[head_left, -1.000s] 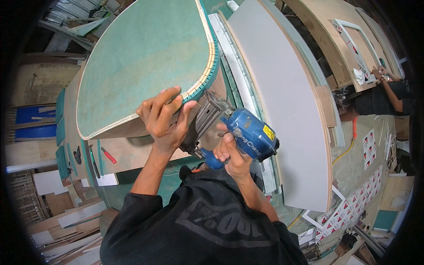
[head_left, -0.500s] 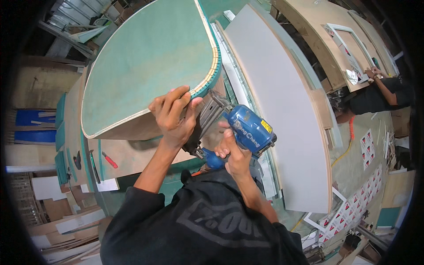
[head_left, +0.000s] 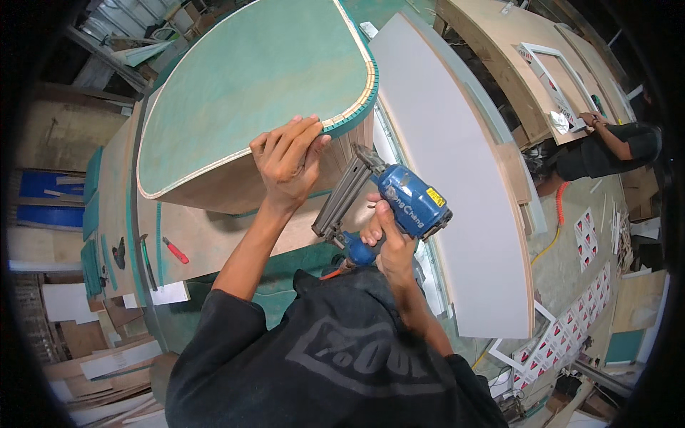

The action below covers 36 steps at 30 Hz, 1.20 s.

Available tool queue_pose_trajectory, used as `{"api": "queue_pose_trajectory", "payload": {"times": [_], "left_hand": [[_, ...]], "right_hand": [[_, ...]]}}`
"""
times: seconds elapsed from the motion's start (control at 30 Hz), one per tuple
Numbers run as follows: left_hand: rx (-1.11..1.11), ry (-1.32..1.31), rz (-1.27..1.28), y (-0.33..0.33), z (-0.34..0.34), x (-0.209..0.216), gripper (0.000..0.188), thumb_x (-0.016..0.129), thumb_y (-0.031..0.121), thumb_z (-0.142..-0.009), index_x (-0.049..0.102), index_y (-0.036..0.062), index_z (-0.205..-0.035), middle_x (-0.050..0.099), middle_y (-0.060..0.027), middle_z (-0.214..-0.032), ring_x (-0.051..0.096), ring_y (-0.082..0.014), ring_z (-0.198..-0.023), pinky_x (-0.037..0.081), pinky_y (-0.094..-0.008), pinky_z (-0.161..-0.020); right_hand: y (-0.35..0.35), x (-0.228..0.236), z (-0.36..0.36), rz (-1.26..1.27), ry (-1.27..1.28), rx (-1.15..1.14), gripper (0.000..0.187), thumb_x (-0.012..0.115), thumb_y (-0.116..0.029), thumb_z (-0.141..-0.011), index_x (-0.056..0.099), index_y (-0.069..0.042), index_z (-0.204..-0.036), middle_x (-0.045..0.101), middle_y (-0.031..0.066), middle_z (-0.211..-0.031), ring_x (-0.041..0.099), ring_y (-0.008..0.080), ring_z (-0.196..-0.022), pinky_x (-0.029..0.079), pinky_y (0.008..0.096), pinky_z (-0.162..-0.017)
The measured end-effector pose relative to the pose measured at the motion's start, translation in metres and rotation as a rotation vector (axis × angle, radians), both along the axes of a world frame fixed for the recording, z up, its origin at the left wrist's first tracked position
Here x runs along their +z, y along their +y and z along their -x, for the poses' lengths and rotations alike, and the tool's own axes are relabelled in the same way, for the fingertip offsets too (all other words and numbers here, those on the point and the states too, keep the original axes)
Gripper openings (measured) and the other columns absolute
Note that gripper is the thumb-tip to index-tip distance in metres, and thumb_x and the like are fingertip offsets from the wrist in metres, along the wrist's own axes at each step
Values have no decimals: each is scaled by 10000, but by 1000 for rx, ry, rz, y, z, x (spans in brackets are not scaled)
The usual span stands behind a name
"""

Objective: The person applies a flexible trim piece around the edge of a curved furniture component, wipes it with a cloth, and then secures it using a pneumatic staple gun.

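Observation:
A rounded cabinet-like piece with a pale green top (head_left: 250, 93) stands on the bench. A slotted green edging strip (head_left: 357, 118) follows its curved corner. My left hand (head_left: 289, 160) is closed over that edge, fingers on top and thumb against the strip's side. In my right hand (head_left: 391, 239) is a blue air nail gun (head_left: 412, 200), held by its grip. Its nose points toward the corner but is apart from the strip. An orange hose (head_left: 332, 274) runs from the gun's lower end.
A red-handled cutter (head_left: 175, 250) and a hammer (head_left: 148, 262) lie on the bench at left. A large curved white panel (head_left: 457, 178) stands close on my right. Farther right, a co-worker (head_left: 617, 150) handles a white frame (head_left: 564, 85) on another table.
The nail gun has drawn back from the edge, widening the gap to the strip. My left hand stays on the corner. The view has shifted slightly.

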State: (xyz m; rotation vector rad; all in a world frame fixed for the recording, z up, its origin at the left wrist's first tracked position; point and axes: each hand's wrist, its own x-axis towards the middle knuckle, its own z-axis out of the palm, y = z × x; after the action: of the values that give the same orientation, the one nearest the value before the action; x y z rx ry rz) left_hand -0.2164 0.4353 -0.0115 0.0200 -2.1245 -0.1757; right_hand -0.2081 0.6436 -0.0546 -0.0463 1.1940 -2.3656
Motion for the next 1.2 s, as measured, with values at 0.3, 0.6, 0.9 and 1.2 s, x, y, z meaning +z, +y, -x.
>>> {"api": "queue_pose_trajectory", "payload": {"times": [0.3, 0.6, 0.9, 1.2], "left_hand": [[-49, 60, 99, -11, 5, -13, 239, 809, 131, -783, 751, 142, -1014, 744, 41, -1084, 654, -156, -985, 331, -324, -882], [-39, 73, 151, -10, 11, -15, 247, 806, 116, -780, 751, 141, -1020, 747, 33, -1092, 656, -156, -980, 343, -325, -877], [-27, 73, 116, -8, 12, -15, 280, 803, 88, -727, 759, 140, -999, 746, 51, -1082, 636, -144, -944, 335, -323, -886], [-52, 89, 104, -4, 11, -16, 286, 779, 54, -722, 760, 126, -998, 747, 40, -1071, 635, -153, -939, 338, -315, -887]], "right_hand": [[-6, 2, 14, -5, 90, -50, 315, 600, -223, -1027, 588, 44, -1195, 451, -18, -607, 432, 87, -505, 422, 278, -534], [-12, 4, 19, 36, 59, -37, 343, 606, -231, -1026, 576, 51, -1218, 456, -15, -599, 442, 90, -498, 431, 283, -540], [-25, 1, 11, 60, 36, -58, 356, 608, -234, -1025, 568, 49, -1239, 438, -20, -592, 427, 87, -499, 422, 277, -540], [-25, -3, 6, 13, 52, -102, 223, 643, -213, -1009, 606, -2, -1072, 442, -19, -630, 401, 72, -514, 397, 263, -533]]}}
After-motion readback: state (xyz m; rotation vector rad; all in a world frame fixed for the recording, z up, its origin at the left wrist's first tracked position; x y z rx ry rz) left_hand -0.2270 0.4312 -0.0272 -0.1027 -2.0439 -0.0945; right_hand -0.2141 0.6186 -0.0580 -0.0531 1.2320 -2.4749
